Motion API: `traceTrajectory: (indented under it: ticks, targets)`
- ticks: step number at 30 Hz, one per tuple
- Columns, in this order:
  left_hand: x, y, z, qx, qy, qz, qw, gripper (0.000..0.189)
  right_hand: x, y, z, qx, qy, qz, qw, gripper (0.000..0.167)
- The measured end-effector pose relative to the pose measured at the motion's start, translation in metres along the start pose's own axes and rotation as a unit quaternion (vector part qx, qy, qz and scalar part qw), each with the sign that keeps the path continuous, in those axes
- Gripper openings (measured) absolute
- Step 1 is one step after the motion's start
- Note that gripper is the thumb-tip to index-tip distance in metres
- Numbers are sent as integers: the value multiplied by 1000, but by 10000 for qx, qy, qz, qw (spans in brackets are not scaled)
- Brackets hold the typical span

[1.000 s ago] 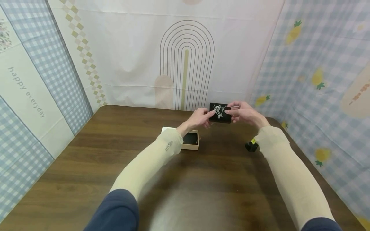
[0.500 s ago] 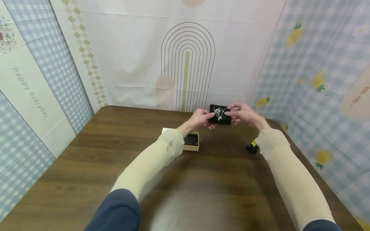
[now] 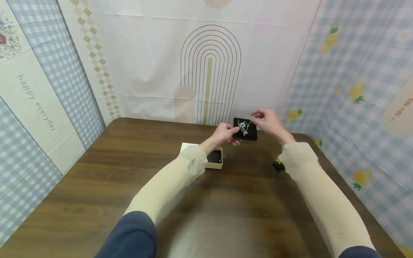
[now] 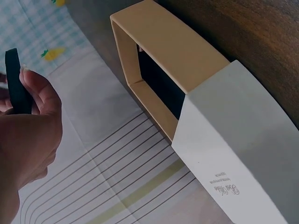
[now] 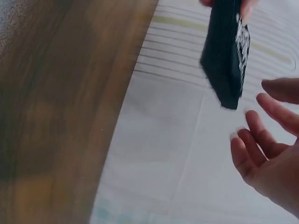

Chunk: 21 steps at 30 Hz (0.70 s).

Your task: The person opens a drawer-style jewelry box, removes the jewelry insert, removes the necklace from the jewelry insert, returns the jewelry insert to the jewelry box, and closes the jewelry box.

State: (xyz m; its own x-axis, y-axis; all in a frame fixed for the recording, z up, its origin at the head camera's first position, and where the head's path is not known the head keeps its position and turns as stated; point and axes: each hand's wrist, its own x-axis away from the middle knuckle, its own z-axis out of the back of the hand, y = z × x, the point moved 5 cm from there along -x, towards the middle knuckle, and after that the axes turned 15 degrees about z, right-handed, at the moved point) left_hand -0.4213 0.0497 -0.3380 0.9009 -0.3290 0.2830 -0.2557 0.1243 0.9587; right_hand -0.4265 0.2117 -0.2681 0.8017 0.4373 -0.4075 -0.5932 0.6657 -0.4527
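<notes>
My left hand [image 3: 224,133] grips a flat black pad [image 3: 246,135] by its left side, thumb on top and fingers beneath. Bunched silver necklace chain [image 3: 243,128] lies on the pad's face. A thin strand runs to its upper right edge, where my right hand [image 3: 269,123] pinches it between thumb and index fingertips. In the right wrist view the other fingers [image 5: 254,140] are loosely bent, just off the pad [image 5: 222,60], whose edge faces that camera. The left wrist view shows the pad [image 4: 17,84] edge-on in my left hand [image 4: 32,126].
Behind my left forearm stands a cream drawer box [image 3: 214,165] with dark lining, pulled partly from its white printed sleeve [image 4: 233,140]. A small black object with a yellow tag [image 3: 278,166] sits by my right wrist. Patterned cloth [image 3: 145,64] hangs behind the brown table [image 3: 222,215].
My right hand has lifted up and slightly left, its thumb coming off the pad's face and fingers off its right side. My left hand still holds the pad in nearly the same place.
</notes>
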Motion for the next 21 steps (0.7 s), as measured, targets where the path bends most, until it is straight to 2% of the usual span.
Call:
traceTrajectory:
  ticks: [3,6,14,21]
  targets:
    - [-1,-1,0,29,-19,-2,10000,20,-6,-10,-2,325,104,386,9987,21]
    - [0,-2,0,3,40,6,10000,20,-10,-14,-8,378,-6,474,9982,16]
    - [1,-4,-7,-5,43,-72,10000,28,-18,-17,-25,659,-529,288,9960,21]
    - [2,-3,-12,43,49,-157,9999,31,-19,-19,-29,993,-873,-49,9912,20]
